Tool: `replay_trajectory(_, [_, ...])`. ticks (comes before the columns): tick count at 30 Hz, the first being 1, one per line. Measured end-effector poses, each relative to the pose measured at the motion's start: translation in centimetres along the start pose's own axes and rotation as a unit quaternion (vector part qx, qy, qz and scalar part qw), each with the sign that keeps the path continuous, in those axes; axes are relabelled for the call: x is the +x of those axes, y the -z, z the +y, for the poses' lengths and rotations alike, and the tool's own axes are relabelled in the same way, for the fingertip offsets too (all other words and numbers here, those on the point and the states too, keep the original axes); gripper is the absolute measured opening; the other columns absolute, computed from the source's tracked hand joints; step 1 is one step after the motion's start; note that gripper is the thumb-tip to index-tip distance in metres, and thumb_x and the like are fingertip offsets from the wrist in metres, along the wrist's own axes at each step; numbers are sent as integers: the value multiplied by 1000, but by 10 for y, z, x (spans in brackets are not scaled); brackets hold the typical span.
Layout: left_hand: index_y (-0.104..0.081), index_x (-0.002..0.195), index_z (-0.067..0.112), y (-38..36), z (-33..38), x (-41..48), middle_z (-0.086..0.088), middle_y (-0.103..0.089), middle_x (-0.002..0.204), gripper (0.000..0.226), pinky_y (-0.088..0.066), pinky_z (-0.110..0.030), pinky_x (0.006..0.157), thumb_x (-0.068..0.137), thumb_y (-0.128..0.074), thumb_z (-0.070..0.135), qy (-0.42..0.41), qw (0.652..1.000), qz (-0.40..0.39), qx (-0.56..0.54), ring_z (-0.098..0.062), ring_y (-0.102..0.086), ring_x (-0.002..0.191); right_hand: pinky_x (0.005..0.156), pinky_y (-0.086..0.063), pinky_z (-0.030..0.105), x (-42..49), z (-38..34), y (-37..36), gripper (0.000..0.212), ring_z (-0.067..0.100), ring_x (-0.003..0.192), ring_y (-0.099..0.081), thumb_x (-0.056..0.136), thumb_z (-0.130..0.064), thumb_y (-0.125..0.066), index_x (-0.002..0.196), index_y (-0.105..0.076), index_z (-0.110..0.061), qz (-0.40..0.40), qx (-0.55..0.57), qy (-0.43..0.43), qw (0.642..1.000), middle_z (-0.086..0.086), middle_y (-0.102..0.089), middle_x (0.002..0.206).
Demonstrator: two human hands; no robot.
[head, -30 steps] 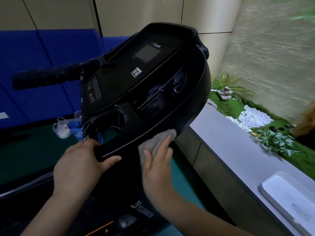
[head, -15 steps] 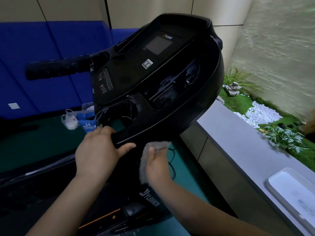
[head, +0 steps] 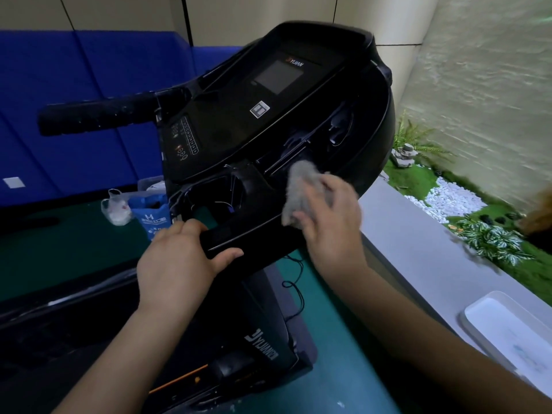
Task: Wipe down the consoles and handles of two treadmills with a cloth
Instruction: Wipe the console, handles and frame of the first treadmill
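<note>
Black console [head: 239, 130]: tilted, near rim toward camera; rounded right edge close above grey ledge [head: 418, 249].
Left hand [head: 179, 258]: curled round near rim, fingers over top, thumb along front edge.
Right hand [head: 331, 231]: bunching grey cloth [head: 301, 189] against console's lower right; blurred.
Handle [head: 98, 116]: jutting left, free air all round.
Floor [head: 59, 243]: green, open on left.
Pocket [head: 209, 198]: recess by left fingers; thin wires inside, possibly.
Tray [head: 507, 333]: white, on ledge; faint bluish smears only.
Blue bag [head: 152, 216]: on floor behind console; contents unclear.

Motion blurring right hand [head: 331, 231] and cloth [head: 303, 189]; edge cutting off white tray [head: 504, 333]; buttons [head: 186, 141] on console [head: 230, 127] showing too small to read.
</note>
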State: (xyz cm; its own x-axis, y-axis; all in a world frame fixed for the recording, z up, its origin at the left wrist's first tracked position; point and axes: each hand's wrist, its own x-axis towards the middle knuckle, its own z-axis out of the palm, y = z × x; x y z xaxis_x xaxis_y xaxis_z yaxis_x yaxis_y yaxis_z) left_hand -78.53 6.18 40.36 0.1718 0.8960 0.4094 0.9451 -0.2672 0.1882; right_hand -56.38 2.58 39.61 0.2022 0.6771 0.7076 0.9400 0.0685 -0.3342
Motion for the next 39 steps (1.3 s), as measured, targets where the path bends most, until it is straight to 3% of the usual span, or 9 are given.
replay_trajectory(6, [-62,103,20,-1,0,1,-2,-64,93,73,-49,-33,66,62,-56,79,2,1000,-2,5,-24,-59,91,100,-25,37,15,-28,-23,43,20,126,-45,93,-46,-43,131,-56,-30,-120,-60,234,963,-4,-56,131])
replay_trajectory(12, [-63,104,20,0,0,1,0,-65,93,73,-49,-32,64,62,-54,80,-2,1000,6,0,-23,-60,93,88,-35,35,64,31,0,40,21,111,-58,98,-46,-38,117,-66,-26,-141,-89,332,928,-2,-63,121])
replay_trajectory(16, [-64,101,18,-1,-1,-1,-1,-64,89,74,-48,-31,62,61,-54,80,-1,1000,12,-4,-24,-60,88,88,-44,36,119,73,37,40,21,104,-61,98,-44,-37,110,-70,-24,-172,-79,332,924,-1,-66,114])
replay_trajectory(21, [-64,101,18,-1,1,-1,0,-64,87,77,-46,-29,58,59,-51,81,-3,1000,11,-1,-22,-60,85,90,-45,35,169,92,52,51,29,101,-61,95,-49,-36,100,-72,-14,-158,-82,221,959,7,-66,106])
replay_trajectory(24, [-64,100,19,-2,1,0,1,-65,87,81,-47,-29,59,56,-44,84,3,1000,9,2,-21,-61,85,97,-35,20,175,59,43,54,23,109,-53,88,-50,-41,107,-70,-8,-167,36,163,972,10,-55,112])
replay_trajectory(26, [-64,98,20,-3,0,1,2,-64,87,80,-47,-29,60,55,-44,85,9,1000,5,0,-20,-60,85,99,-30,13,165,25,32,52,18,110,-47,90,-48,-44,116,-68,-9,-221,71,240,943,8,-51,114])
replay_trajectory(28, [-63,98,20,-4,-1,1,2,-63,88,78,-48,-30,61,55,-47,84,10,1000,4,2,-20,-59,86,100,-32,18,145,3,14,48,16,110,-46,92,-47,-46,119,-67,-14,-343,70,340,873,8,-52,118])
replay_trajectory(31, [-62,100,23,-4,0,1,5,-63,91,76,-48,-29,65,56,-51,83,17,1000,0,2,-18,-58,89,101,-32,18,127,-3,-2,32,9,118,-44,93,-31,-57,124,-63,-30,-493,24,324,807,-3,-47,130])
replay_trajectory(39, [-64,95,22,-6,0,3,6,-62,83,77,-44,-25,58,52,-49,84,24,1000,3,-5,-18,-59,81,95,-28,14,175,-15,-68,32,20,118,-50,93,-20,-58,124,-63,-21,-479,-14,327,815,8,-50,131])
